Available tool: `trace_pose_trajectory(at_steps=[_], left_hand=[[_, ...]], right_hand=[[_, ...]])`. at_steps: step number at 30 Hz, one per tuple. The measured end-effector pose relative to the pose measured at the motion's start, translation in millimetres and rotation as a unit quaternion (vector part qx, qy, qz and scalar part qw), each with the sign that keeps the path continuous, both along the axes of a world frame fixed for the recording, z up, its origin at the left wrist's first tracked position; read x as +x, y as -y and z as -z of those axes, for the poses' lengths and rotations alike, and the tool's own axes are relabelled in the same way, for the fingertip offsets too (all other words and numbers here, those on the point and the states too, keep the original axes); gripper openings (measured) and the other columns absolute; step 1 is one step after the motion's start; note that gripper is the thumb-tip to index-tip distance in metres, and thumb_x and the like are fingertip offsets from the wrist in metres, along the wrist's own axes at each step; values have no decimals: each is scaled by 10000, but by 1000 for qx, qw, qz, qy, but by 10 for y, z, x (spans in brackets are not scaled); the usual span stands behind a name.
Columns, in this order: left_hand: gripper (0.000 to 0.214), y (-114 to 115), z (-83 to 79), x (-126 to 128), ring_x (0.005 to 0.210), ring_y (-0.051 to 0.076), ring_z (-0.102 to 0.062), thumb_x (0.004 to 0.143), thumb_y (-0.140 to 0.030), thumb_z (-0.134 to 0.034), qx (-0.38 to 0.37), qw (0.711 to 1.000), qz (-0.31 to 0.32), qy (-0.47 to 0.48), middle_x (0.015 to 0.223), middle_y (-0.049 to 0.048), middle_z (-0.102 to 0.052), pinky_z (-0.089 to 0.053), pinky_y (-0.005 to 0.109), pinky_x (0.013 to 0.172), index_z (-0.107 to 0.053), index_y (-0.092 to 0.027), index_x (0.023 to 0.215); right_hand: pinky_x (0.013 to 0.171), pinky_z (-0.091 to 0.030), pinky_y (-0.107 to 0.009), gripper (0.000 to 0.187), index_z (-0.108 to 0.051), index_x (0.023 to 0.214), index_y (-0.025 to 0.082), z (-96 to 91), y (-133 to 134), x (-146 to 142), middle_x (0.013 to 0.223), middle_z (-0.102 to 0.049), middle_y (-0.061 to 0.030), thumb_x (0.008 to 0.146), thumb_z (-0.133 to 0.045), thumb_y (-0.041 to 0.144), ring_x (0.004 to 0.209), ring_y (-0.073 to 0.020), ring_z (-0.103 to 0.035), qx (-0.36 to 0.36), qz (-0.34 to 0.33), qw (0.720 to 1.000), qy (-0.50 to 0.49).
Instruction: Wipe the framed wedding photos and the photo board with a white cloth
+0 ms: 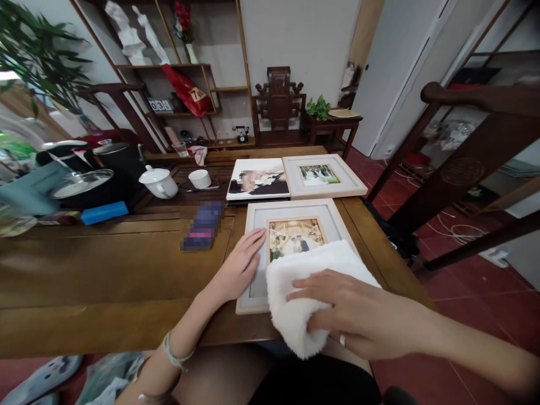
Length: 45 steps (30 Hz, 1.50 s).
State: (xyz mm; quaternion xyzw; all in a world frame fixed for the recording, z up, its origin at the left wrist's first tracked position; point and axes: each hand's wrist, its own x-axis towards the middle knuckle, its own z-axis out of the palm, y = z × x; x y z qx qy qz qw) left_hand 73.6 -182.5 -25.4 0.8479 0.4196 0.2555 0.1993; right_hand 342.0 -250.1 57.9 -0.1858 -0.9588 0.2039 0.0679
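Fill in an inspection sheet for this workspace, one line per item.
Surface: wooden table, brown.
Things in hand: photo frame lying face up near the table's front edge; white cloth covering its lower right part.
Clutter: second frame and picture panel behind; teapot, cup, blue block and a blurred item to the left.
Hands: left hand resting on the photo frame's left side; right hand holding the bunched cloth.
Cables: white cables loose on the floor at right; on the table, nothing seen.
Surroundings: shelves, chair, red-tiled floor.
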Motion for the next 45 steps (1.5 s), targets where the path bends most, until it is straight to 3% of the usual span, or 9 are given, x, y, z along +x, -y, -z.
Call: trace_pose_trajectory(at_steps=[3, 8, 13, 17, 21, 33, 37, 41, 45], left_hand=[[461, 1, 10, -3, 1415, 237, -296, 970, -225, -328, 1, 1000, -1, -1, 1499, 124, -388, -228, 503, 1185, -427, -137, 1411], [463, -4, 19, -8, 1414, 241, -301, 968, -212, -331, 4, 1000, 5, 9, 1498, 106, -397, -231, 519, 1181, -420, -176, 1421], [463, -7, 28, -10, 1420, 234, -293, 970, -208, -323, -2, 1000, 3, 16, 1504, 101, -390, -230, 510, 1184, -421, -179, 1422], [462, -10, 34, -13, 1415, 231, -303, 971, -196, -321, 2, 1000, 4, 27, 1501, 95, -394, -236, 513, 1182, -422, -195, 1422], [465, -16, 37, -13, 1411, 233, -309, 968, -185, -316, 5, 999, 10, 31, 1496, 97, -402, -242, 512, 1182, -426, -193, 1420], [464, -21, 35, -5, 1402, 245, -327, 963, -191, -321, 7, 999, 9, 36, 1484, 98, -420, -244, 522, 1180, -444, -193, 1411], [459, -22, 44, -5, 1402, 237, -326, 971, -199, -305, 9, 999, 10, 37, 1481, 101, -423, -247, 515, 1180, -444, -190, 1409], [460, -17, 48, -11, 1410, 227, -310, 978, -201, -288, 7, 999, 12, 32, 1486, 109, -412, -248, 493, 1184, -433, -169, 1413], [461, -10, 38, -9, 1416, 222, -295, 981, -202, -283, 3, 1000, 12, 24, 1496, 111, -395, -233, 484, 1190, -423, -158, 1418]], right_hand=[[1047, -356, -475, 436, -621, 1101, 211, 177, -84, -3, 1390, -509, -104, 717, -501, 44, 1315, -271, -413, 51, 10, 999, -8], [997, -384, -505, 370, -612, 1094, 177, 477, -590, 115, 1409, -472, -180, 767, -491, 51, 1289, -302, -437, 174, 102, 980, -9], [994, -373, -513, 379, -574, 1150, 179, 486, -1161, 147, 1434, -445, -169, 825, -444, 32, 1311, -308, -409, 262, 203, 943, -8], [977, -376, -517, 413, -564, 1180, 180, 472, -1397, 37, 1362, -511, -173, 811, -450, 35, 1298, -318, -420, 259, 238, 936, -6], [986, -366, -513, 471, -586, 1160, 195, 450, -1259, -97, 1381, -505, -137, 754, -454, -5, 1314, -314, -396, 214, 170, 962, 26], [863, -473, -382, 365, -600, 1024, 219, -98, -1, -193, 1226, -592, -103, 736, -494, 21, 1103, -261, -557, 54, 19, 996, 70], [897, -457, -425, 385, -595, 1041, 217, 19, -125, -208, 1282, -566, -117, 725, -490, 24, 1145, -279, -541, 69, 65, 992, 78], [973, -364, -567, 507, -565, 1152, 191, 249, -578, -161, 1400, -465, -160, 702, -456, -17, 1290, -355, -407, 159, 165, 968, 105], [955, -363, -571, 512, -552, 1182, 165, 302, -926, -179, 1340, -503, -184, 718, -442, -21, 1292, -382, -383, 197, 239, 941, 140]])
